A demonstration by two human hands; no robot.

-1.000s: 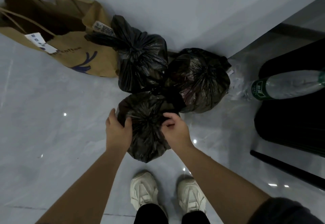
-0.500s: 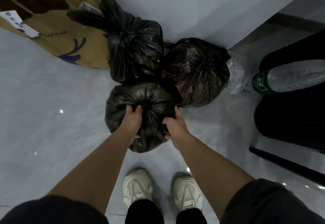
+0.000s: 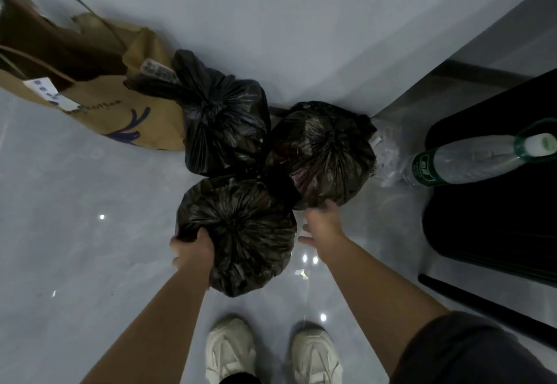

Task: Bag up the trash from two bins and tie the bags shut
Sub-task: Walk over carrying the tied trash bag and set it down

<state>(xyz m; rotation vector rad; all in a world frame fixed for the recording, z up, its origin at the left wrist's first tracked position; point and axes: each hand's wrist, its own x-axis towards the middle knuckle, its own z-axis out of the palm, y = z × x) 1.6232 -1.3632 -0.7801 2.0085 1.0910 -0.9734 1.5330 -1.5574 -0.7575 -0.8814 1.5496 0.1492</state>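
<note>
Three tied black trash bags sit together on the pale floor against the wall. The nearest bag (image 3: 241, 227) is gathered shut at its top. My left hand (image 3: 191, 251) presses against its left side, fingers curled on the plastic. My right hand (image 3: 321, 224) hovers just right of that bag, fingers spread, holding nothing, below the right bag (image 3: 328, 154). The far bag (image 3: 223, 121) leans toward the paper bag, its twisted neck pointing left.
A brown paper carrier bag (image 3: 99, 103) lies at the upper left. A clear plastic bottle (image 3: 470, 160) rests over a black bin (image 3: 494, 227) at the right, with crumpled clear plastic (image 3: 387, 154) beside it. My white shoes (image 3: 271, 353) stand below the bags.
My right hand has come off the nearest bag and opened to its right. My left hand slid from the bag's top down to its left side.
</note>
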